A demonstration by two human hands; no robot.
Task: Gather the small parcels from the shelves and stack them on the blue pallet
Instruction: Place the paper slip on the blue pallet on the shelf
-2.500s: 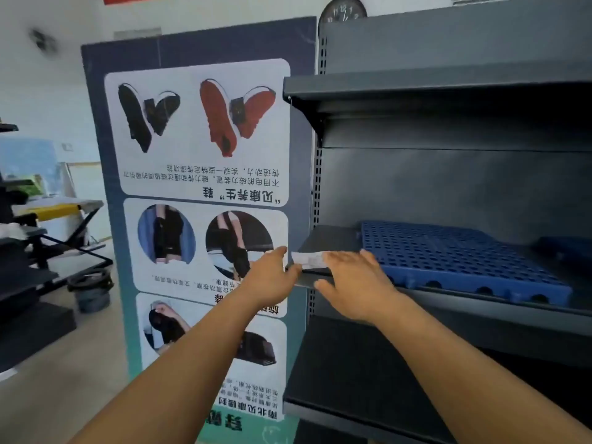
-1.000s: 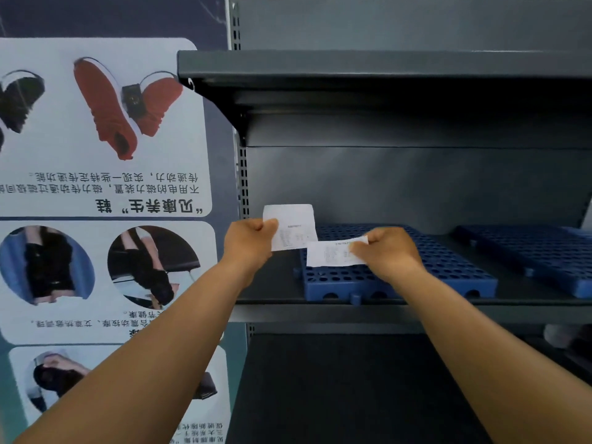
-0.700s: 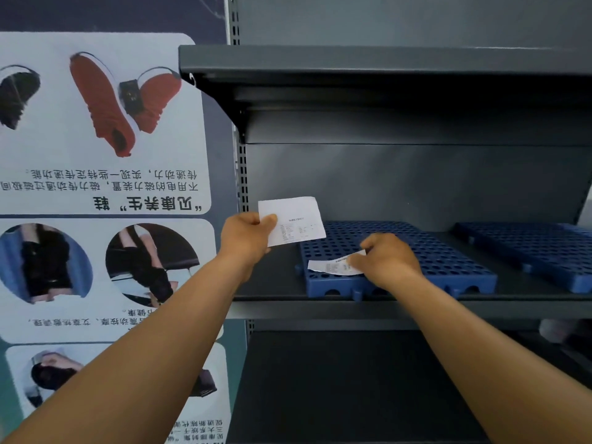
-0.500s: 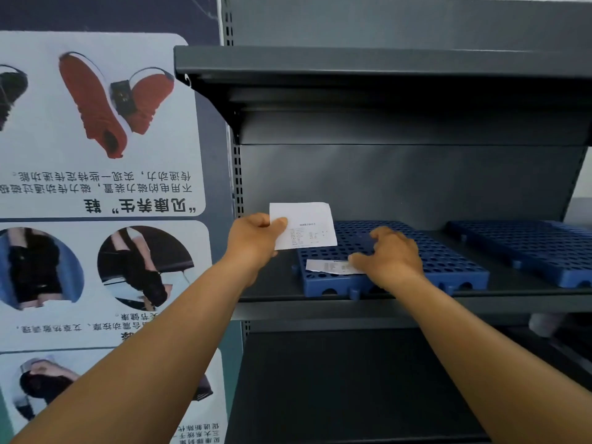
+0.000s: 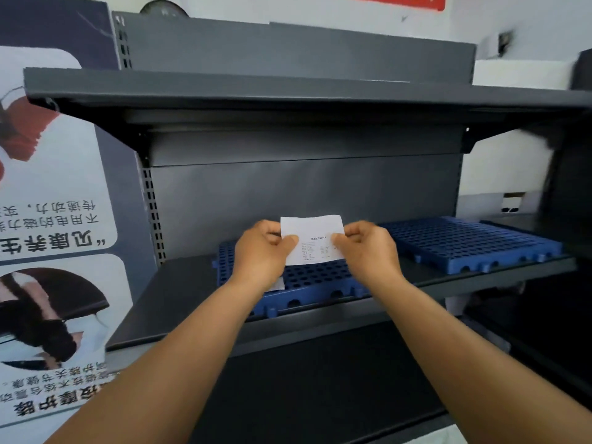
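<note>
Head view: a white printed slip (image 5: 313,240) is pinched at its left edge by the left hand (image 5: 261,251), thumb in front and fingers curled behind, and at its right edge by the right hand (image 5: 368,248) in the same way. The slip is held upright, above the near blue pallet (image 5: 315,280), without touching it. A second small white paper (image 5: 278,284) is seen lying on that pallet's left front part, mostly hidden behind the left wrist. Nothing else is seen on the pallet's perforated top. The pallet is set on the dark grey middle shelf (image 5: 179,302), near its front edge. A second blue pallet (image 5: 464,241) is placed further right on the same shelf, apart from the first, its visible top bare. An upper shelf (image 5: 288,97) is mounted overhead, and a lower shelf (image 5: 304,379) is seen beneath the forearms. A poster (image 5: 54,219) with printed characters and photographs is fixed just left of the shelving.
</note>
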